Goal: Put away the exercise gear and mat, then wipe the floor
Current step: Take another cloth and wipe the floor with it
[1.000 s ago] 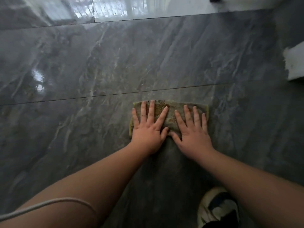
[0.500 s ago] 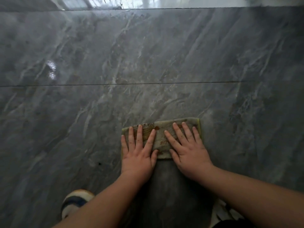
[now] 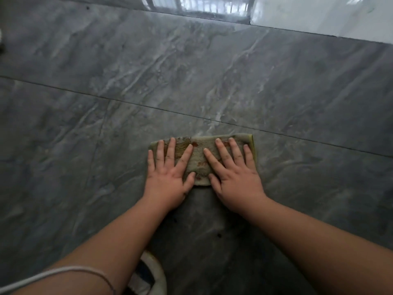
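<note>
**Floor wiping with a folded cloth under two flat hands**

Risks come first in this figure. The folded cloth (image 3: 202, 160) is pinned only by downward pressure; neither hand grips it. If the push outruns the pressure, the palms may slide over the fabric and leave it behind, or the folded layers may shear apart and bunch, so that less of it meets the floor. The cloth carries rust-brown stains on its upper face, and its underside cannot be seen, so it may smear soil across the tile rather than lift it. The dark marbled floor tile (image 3: 276, 86) is glossy and may be damp; with weight carried forward on both arms, a slip of hands or feet is plausible. Small dark specks lie on the tile near the forearms and would be missed by a forward stroke alone.

Pose: the left hand (image 3: 168, 177) lies palm down on the left half of the cloth, fingers straight and spread. The right hand (image 3: 236, 177) mirrors it on the right half, fingers likewise straight and apart, thumbs pointing inward. Both arms reach forward, nearly straight. The cloth lies flat on the tile just short of a grout line (image 3: 127, 103). A shoe (image 3: 151, 275) shows beneath the left forearm, and a pale cord (image 3: 63, 271) crosses that arm.
</note>
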